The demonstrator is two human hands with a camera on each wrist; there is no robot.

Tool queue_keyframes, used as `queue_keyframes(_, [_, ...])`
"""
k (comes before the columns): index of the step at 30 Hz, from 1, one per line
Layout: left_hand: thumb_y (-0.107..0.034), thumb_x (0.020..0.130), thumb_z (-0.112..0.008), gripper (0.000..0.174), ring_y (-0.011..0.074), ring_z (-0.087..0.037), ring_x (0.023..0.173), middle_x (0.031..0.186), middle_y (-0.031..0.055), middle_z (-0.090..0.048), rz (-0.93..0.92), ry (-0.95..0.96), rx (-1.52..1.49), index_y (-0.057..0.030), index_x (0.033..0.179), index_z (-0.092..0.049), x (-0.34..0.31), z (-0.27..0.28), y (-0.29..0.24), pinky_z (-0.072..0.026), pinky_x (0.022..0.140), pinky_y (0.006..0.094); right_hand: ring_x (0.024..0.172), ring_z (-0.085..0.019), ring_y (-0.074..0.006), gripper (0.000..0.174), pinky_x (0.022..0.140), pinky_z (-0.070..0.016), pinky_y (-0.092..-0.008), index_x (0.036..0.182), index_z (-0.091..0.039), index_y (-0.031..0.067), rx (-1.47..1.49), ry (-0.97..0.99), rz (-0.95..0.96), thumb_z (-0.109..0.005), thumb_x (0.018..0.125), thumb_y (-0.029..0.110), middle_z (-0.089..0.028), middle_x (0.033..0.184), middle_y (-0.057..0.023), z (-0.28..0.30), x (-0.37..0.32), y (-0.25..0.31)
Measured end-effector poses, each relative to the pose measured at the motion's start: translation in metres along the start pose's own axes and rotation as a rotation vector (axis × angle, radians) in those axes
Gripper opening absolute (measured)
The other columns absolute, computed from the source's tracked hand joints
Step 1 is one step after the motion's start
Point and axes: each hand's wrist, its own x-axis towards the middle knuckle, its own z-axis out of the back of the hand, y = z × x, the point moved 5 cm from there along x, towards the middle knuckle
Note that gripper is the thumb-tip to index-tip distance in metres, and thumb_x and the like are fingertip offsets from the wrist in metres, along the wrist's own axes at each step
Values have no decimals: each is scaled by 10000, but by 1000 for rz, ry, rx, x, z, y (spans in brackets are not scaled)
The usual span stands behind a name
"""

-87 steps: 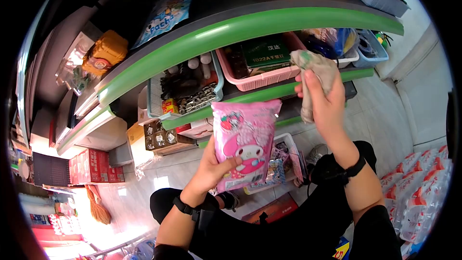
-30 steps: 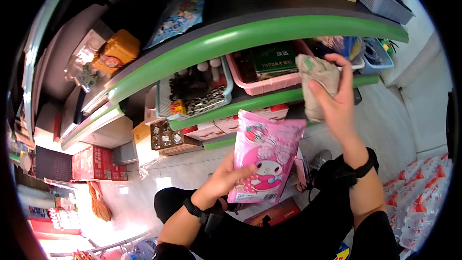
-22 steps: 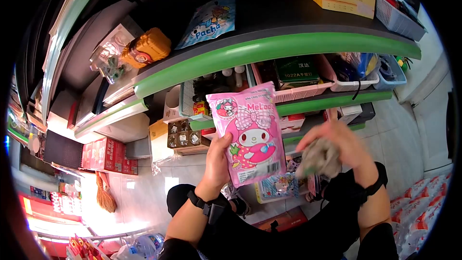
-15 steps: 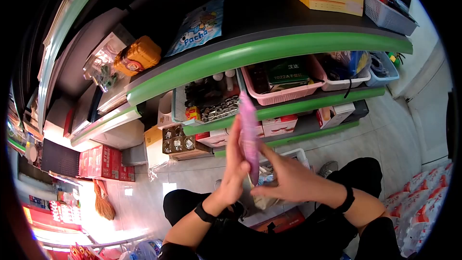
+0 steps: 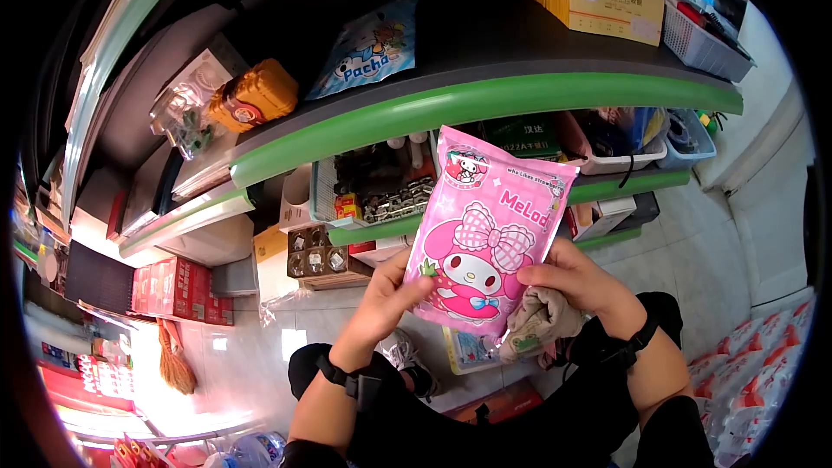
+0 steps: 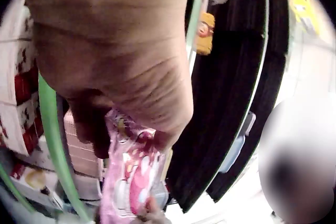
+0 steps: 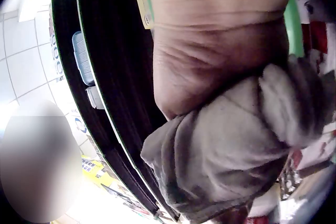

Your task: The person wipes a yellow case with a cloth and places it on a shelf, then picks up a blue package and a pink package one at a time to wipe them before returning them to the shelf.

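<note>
A pink packet (image 5: 485, 251) with a white rabbit character faces the camera, tilted, in front of the shelf. The left hand (image 5: 384, 299) grips its left edge, thumb on the front. At the right edge the right hand (image 5: 582, 277) pinches the packet with its thumb and also holds a crumpled grey-beige cloth (image 5: 542, 322) below it. The left wrist view has the left hand (image 6: 121, 61) over the packet (image 6: 131, 176). In the right wrist view the cloth (image 7: 226, 140) bunches under the right hand (image 7: 210, 61), whose fingers are mostly hidden.
A blue packet (image 5: 371, 50), an orange container (image 5: 254, 95) and a yellow box (image 5: 607, 2) stand on the upper shelf. Baskets, one of them pink (image 5: 598, 161), line the shelf below. A broom (image 5: 175, 364) is at the left, bottle packs (image 5: 745, 381) at the right.
The packet has turned from edge-on to front-facing. The right hand has moved up and right to the packet's right edge, bringing the cloth along.
</note>
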Motion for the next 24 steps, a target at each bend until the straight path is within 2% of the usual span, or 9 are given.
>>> queue_keyframes(5, [-153,1019,-707,401,83,-615,1068,1186,25,-707,-66,-27,93,29,1358,-597,1,-5,-6,-506,943,271,1202,-586,-128,395,1052,-484,-323,1387,-566,-14,-32,23,13,-663,1028,119,-649,1333,-48,2,2,-3])
queue_keyframes(8, [-135,1020,-701,410,81,-598,1079,1189,20,-693,-139,-47,198,35,1376,-585,-3,-3,-6,-495,955,268,1185,-597,-129,377,1038,-496,-317,1371,-569,-16,-133,36,67,-668,1027,102,-652,1320,-56,4,4,-5])
queue_keyframes(12, [-104,1025,-685,444,88,-578,1121,1242,33,-666,-190,-77,172,44,1419,-547,-7,-8,-12,-480,994,273,1080,-658,-115,392,947,-541,-286,1364,-556,-29,-182,-17,54,-687,1017,98,-687,1248,-64,4,1,-3])
queue_keyframes(13, [-110,1028,-681,436,84,-580,1105,1226,28,-669,-217,-119,148,42,1415,-550,-7,-9,-12,-482,983,267,1043,-672,-108,348,903,-550,-271,1310,-589,-37,-174,-53,84,-693,1019,121,-704,1207,-57,3,1,1])
queue_keyframes(16, [-122,1023,-691,431,73,-580,1078,1206,20,-673,-258,-184,159,41,1400,-558,-12,-8,-18,-481,963,253,1034,-667,-102,306,897,-545,-261,1247,-624,-40,-151,-78,140,-701,1020,150,-708,1173,-56,3,3,3])
queue_keyframes(19, [-181,1030,-683,468,129,-631,1120,1212,49,-688,-265,-288,35,17,1424,-525,-16,-8,-44,-500,996,289,1000,-665,-92,249,882,-542,-257,1192,-639,-43,-176,-55,154,-673,1032,144,-706,1086,-51,10,8,-1])
queue_keyframes(21, [-187,1049,-647,400,118,-684,869,1113,40,-695,-374,-335,-66,-11,1391,-537,-12,-15,-73,-572,662,261,988,-682,-113,211,877,-546,-265,1166,-638,-42,-151,-37,181,-650,1036,124,-705,1041,-63,4,7,3])
queue_keyframes(22, [-214,1058,-633,381,103,-681,801,1103,40,-699,-440,-470,-49,-9,1368,-549,-4,-14,-91,-552,569,252,981,-684,-114,200,875,-545,-264,1159,-638,-36,-159,-21,178,-641,1042,126,-712,1030,-67,2,7,3])
queue_keyframes(24, [-243,1073,-604,359,107,-693,856,1107,49,-708,-358,-381,-27,-2,1335,-559,2,-21,-140,-569,636,262,967,-689,-116,179,871,-541,-262,1145,-639,-25,-169,6,168,-623,1054,129,-725,1008,-74,-1,8,0])
